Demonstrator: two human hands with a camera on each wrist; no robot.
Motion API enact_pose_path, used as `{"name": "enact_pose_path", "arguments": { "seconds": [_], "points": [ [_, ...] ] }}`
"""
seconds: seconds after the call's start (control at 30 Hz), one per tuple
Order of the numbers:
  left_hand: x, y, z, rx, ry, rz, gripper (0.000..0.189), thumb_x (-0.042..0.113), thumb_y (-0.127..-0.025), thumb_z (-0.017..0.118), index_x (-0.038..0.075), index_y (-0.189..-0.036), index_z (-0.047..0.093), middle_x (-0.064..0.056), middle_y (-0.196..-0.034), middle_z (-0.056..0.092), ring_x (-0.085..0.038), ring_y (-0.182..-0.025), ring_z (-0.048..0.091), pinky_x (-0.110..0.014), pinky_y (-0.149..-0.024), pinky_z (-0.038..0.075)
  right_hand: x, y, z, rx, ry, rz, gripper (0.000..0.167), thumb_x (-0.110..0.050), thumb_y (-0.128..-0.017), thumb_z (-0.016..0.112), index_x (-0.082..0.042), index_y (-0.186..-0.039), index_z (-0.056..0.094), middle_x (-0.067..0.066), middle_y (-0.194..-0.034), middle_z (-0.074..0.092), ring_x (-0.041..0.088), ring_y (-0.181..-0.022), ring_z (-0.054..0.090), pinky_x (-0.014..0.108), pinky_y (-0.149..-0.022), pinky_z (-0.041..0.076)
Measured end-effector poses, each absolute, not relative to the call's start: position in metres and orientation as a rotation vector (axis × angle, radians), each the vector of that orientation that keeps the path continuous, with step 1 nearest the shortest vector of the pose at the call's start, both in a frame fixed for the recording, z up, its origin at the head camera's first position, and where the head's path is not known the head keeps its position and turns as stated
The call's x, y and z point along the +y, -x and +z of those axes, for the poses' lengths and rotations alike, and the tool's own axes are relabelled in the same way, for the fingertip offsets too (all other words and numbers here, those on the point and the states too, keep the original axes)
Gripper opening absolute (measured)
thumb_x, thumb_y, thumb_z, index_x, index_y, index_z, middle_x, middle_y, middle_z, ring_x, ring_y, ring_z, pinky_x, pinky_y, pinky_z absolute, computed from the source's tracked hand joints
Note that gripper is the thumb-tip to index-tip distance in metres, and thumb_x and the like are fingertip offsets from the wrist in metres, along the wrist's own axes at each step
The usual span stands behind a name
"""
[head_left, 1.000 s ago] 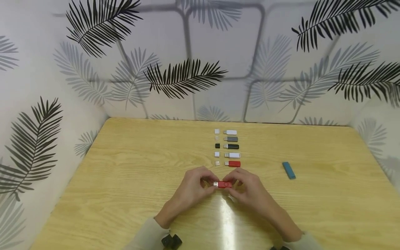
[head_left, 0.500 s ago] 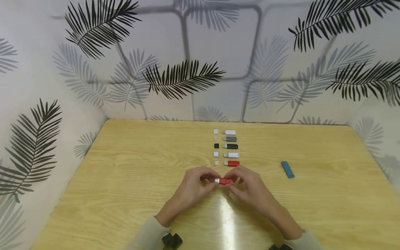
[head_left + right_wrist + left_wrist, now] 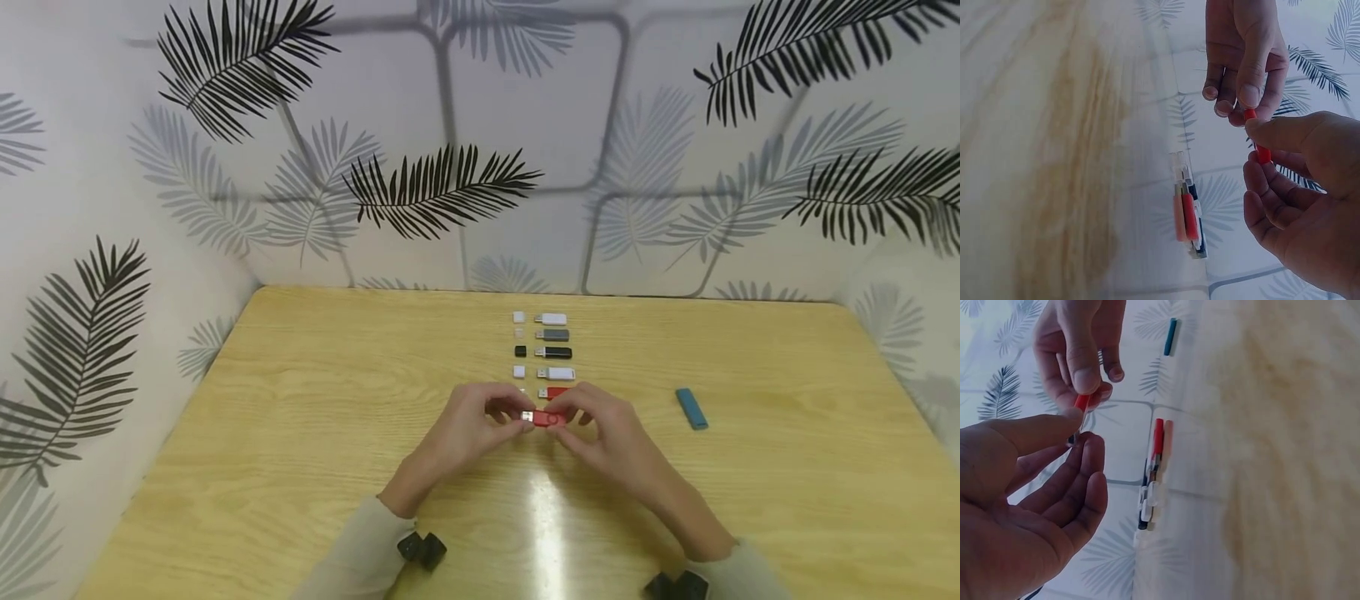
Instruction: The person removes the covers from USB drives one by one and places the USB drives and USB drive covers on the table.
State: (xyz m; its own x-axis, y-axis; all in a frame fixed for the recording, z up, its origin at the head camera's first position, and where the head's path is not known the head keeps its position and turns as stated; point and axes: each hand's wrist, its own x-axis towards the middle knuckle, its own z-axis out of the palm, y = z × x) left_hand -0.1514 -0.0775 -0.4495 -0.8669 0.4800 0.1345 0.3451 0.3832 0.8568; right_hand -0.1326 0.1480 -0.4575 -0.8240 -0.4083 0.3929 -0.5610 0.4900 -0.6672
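A red USB flash drive (image 3: 546,418) is held level between both hands, its metal plug to the left. My left hand (image 3: 480,417) pinches the plug end between thumb and fingers. At the other end, the thumb and fingertips of my right hand (image 3: 603,423) grip the red body (image 3: 1264,154). Just beyond the hands lies a second red USB drive (image 3: 553,392), partly covered by the right hand. A clear cap beside it is mostly hidden behind the left hand's fingers. The left wrist view shows the held drive's red casing (image 3: 1081,401) between both thumbs.
Past the hands, a white drive (image 3: 557,374), a black drive (image 3: 557,352), a grey drive (image 3: 555,335) and another white drive (image 3: 553,319) form a column. Small caps (image 3: 519,372) line up to their left. A blue stick (image 3: 691,408) lies right on the wooden table (image 3: 322,417).
Both hands have moved forward with the red USB flash drive, toward the column. They now partly cover the clear cap and the red drive on the table.
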Motion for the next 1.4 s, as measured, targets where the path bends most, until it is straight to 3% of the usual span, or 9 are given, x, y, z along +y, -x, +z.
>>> {"name": "enact_pose_path", "arguments": {
  "seconds": [0.4, 1.4],
  "points": [
    [-0.077, 0.161, -0.454, 2.457, -0.831, 1.595, 0.013, 0.004, -0.091, 0.078, 0.005, -0.104, 0.077, -0.001, -0.094, 0.074, -0.009, -0.08, 0.067, -0.033, -0.073, 0.06, 0.152, 0.143, -0.454, -2.549, -0.865, 1.257, 0.024, 0.001, -0.086, 0.082, -0.011, -0.104, 0.073, -0.006, -0.098, 0.069, 0.011, -0.086, 0.063, 0.039, -0.071, 0.058],
    [-0.086, 0.158, -0.463, 2.437, -0.786, 1.609, 0.013, 0.007, -0.089, 0.081, 0.008, -0.102, 0.079, 0.003, -0.093, 0.075, -0.008, -0.08, 0.067, -0.031, -0.072, 0.059, 0.161, 0.146, -0.458, -2.566, -1.025, 1.29, 0.024, -0.001, -0.087, 0.08, -0.014, -0.105, 0.07, -0.009, -0.1, 0.069, 0.009, -0.087, 0.063, 0.037, -0.073, 0.059]
  ]
}}
